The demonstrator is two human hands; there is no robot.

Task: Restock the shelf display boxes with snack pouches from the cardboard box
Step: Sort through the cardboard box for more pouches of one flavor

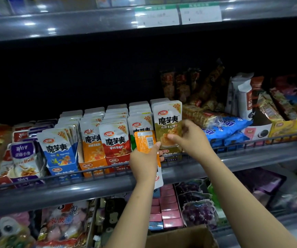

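Note:
My left hand [144,162] grips a small stack of orange snack pouches [145,141], back side with a barcode facing me, in front of the middle shelf. My right hand [188,136] pinches the front olive-gold pouch [167,122] that stands in the rightmost display box [171,154]. Left of it stand display boxes of green [139,126], red [115,140], orange [90,142] and blue [60,147] pouches, each packed in rows. The brown cardboard box [180,237] shows at the bottom, below my arms.
A wire rail [90,171] fronts the shelf edge. Purple and red snack packs [21,158] sit at left, blue packets [228,127] and mixed bars [273,106] at right. The lower shelf holds pink boxes [169,210] and grape bags [199,212]. Price tags [178,15] hang above.

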